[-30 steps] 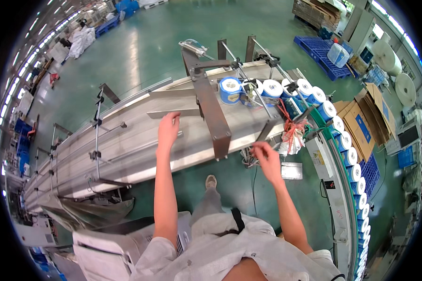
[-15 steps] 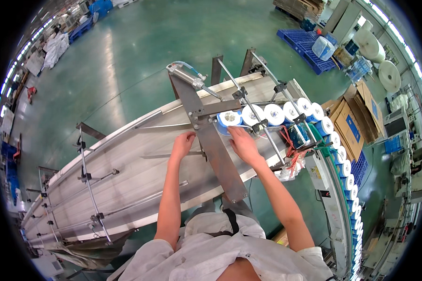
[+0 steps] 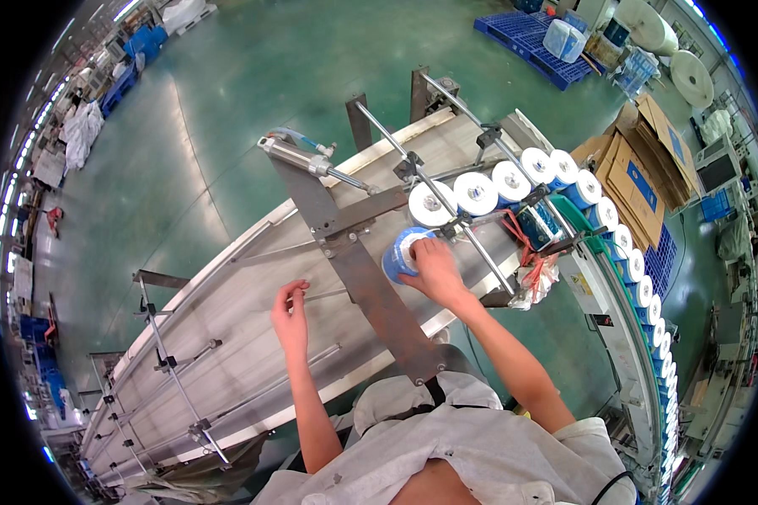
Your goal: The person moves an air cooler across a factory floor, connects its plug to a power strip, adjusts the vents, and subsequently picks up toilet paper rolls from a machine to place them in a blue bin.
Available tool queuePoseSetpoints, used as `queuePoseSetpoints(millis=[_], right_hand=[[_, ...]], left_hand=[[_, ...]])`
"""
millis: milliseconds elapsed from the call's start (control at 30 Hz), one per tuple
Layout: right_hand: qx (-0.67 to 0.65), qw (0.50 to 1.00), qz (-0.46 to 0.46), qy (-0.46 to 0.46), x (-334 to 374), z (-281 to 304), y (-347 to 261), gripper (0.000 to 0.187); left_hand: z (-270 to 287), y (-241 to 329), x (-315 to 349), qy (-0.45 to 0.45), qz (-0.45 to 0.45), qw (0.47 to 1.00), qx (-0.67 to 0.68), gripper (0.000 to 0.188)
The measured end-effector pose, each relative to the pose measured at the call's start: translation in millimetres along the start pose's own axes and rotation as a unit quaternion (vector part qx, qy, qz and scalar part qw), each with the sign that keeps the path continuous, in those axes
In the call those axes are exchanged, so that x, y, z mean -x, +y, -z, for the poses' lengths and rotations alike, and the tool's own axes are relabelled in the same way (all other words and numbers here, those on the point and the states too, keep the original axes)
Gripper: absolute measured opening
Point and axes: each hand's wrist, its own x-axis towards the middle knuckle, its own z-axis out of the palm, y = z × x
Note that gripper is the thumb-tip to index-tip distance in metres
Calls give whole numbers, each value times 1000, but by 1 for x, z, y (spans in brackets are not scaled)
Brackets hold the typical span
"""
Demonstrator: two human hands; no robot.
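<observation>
My right hand (image 3: 435, 273) is closed on a short cylindrical roll (image 3: 392, 257) with a blue side and a white round end. The roll leans a little, beside the rusty flat metal bar (image 3: 379, 303) that crosses the conveyor. Its far side and my fingertips are partly hidden. My left hand (image 3: 290, 318) is empty above the conveyor bed (image 3: 244, 328), left of the bar, its fingers loosely bent and apart. Behind the held roll, a similar white-topped roll (image 3: 431, 204) heads a row of several more, standing under steel guide rods (image 3: 472, 250).
An air cylinder (image 3: 299, 157) is mounted at the far side of the bar. The line of rolls curves along a narrow conveyor (image 3: 623, 353) on the right. Red ties and a plastic bag (image 3: 535, 282) hang near the junction. Flattened cartons (image 3: 640, 185) and a blue pallet (image 3: 535, 50) stand beyond.
My right hand has taken hold of the first roll and drawn it nearer, out of the row. My left hand has moved away from the bar toward the left. The view has shifted slightly.
</observation>
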Motion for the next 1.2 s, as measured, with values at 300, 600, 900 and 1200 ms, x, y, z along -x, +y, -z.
queuePoseSetpoints(millis=[300, 600, 900, 1200], right_hand=[[84, 995, 39, -36, 57, 6, -1, 50], [-69, 994, -11, 87, 17, -16, 0, 46], [209, 954, -110, 185, -79, -46, 15, 41], [75, 991, 110, 21, -33, -29, -5, 41]], left_hand=[[-51, -22, -69, -216, -11, 959, -182, 25], [-55, -41, -81, -219, -167, 955, -112, 26], [-38, -44, -41, -149, 32, 988, 23, 18], [-4, -26, -7, -55, -4, 997, 61, 18]])
